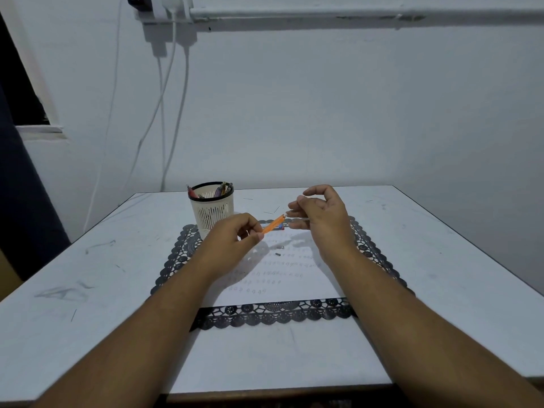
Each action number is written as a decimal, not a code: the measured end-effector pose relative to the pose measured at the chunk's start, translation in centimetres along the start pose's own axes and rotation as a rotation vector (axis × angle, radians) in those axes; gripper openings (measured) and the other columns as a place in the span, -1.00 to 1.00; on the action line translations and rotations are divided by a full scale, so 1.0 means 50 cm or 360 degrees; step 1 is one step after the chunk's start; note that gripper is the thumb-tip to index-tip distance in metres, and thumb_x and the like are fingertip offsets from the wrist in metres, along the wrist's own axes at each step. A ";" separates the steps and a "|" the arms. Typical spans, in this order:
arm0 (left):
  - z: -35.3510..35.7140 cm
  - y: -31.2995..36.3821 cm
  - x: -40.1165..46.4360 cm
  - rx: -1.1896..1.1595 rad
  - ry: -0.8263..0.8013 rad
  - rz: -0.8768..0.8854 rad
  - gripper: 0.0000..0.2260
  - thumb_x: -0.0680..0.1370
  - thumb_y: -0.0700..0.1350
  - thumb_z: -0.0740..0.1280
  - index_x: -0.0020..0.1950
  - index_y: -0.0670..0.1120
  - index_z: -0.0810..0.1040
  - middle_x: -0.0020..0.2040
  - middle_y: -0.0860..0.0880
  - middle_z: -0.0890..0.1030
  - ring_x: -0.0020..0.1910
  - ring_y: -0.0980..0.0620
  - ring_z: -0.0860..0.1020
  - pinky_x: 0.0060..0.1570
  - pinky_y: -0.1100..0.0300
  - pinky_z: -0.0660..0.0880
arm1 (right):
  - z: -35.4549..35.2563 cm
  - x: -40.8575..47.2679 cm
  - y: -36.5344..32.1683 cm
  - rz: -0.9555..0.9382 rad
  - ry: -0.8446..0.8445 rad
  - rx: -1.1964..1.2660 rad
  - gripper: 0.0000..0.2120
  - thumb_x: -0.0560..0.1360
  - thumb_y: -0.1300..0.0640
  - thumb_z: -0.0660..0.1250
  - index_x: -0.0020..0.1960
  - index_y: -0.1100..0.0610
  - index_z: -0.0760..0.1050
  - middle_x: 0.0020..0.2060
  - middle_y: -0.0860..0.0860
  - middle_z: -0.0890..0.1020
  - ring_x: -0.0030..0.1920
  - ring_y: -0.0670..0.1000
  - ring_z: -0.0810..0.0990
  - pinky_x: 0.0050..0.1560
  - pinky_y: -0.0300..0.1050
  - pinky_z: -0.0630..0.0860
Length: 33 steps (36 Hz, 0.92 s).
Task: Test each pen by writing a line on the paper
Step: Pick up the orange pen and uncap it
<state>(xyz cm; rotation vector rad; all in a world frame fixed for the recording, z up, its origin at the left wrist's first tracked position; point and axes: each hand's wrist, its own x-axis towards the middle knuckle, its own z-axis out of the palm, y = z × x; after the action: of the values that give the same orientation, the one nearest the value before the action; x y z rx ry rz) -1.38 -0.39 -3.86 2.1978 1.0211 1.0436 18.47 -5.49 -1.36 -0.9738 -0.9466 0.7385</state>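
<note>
- Left hand (235, 231) grip closed on the lower end of a slim orange plastic pen barrel (273, 224), pinched between thumb and curled fingers, held in the air over the far part of the paper.
- Long axis of the barrel running from lower left up to the right, upper end pointing at the right hand.
- Right hand (319, 214) grip narrow, fingertips pinching a thin pale rod (298, 220) lying nearly level, its left end just at the barrel's upper tip; whether touching, cannot tell.
- Beneath both hands, a white sheet of paper (282, 278) with rows of small faint pen marks, lying on a dark lace-edged placemat (276, 315).
- Two small dark bits (279, 250) loose on the paper, below the barrel.
- A small blue and red object (278, 227) at the paper's far edge, partly hidden behind the barrel.
- To the left, behind the left hand, a cream slotted plastic pen cup with a black rim (211, 209), upright at the placemat's far left corner, several pens (222, 188) leaning inside.
- White scuffed table (88, 290) carrying everything; pale wall behind with white cables (176, 113) hanging from a socket.
</note>
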 end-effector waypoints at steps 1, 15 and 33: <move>0.000 0.000 0.000 -0.0003 0.0000 0.0004 -0.89 0.60 -0.11 0.44 -0.09 0.08 0.62 -0.15 0.08 0.63 -0.22 0.21 0.54 -0.25 0.41 0.43 | 0.000 0.001 0.000 0.0005 -0.0001 -0.0009 -0.88 0.63 0.28 0.36 0.14 0.24 0.48 -0.12 0.22 0.74 -0.16 0.16 0.75 -0.26 -0.05 0.69; 0.001 0.000 0.000 -0.0050 0.0022 -0.0001 -0.90 0.60 -0.12 0.44 -0.08 0.07 0.63 -0.17 0.07 0.63 -0.24 0.23 0.53 -0.25 0.41 0.43 | 0.001 -0.005 0.002 -0.0069 -0.0044 -0.0160 -0.92 0.67 0.19 0.33 0.12 0.11 0.44 -0.16 0.14 0.76 -0.18 0.17 0.75 -0.24 0.05 0.66; -0.001 0.007 -0.003 -0.0097 0.0030 -0.0002 -0.91 0.60 -0.15 0.44 -0.08 0.04 0.64 -0.17 0.04 0.63 -0.26 0.24 0.52 -0.27 0.43 0.42 | 0.001 -0.008 0.004 -0.0146 -0.0040 -0.0215 -0.90 0.66 0.20 0.34 0.14 0.10 0.43 -0.17 0.11 0.76 -0.11 0.15 0.76 -0.18 0.09 0.70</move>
<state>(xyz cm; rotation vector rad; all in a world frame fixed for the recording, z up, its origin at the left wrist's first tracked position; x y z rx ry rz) -1.31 -0.71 -3.65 2.1420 0.9856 1.0824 18.25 -5.73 -1.65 -1.0337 -1.0670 0.6173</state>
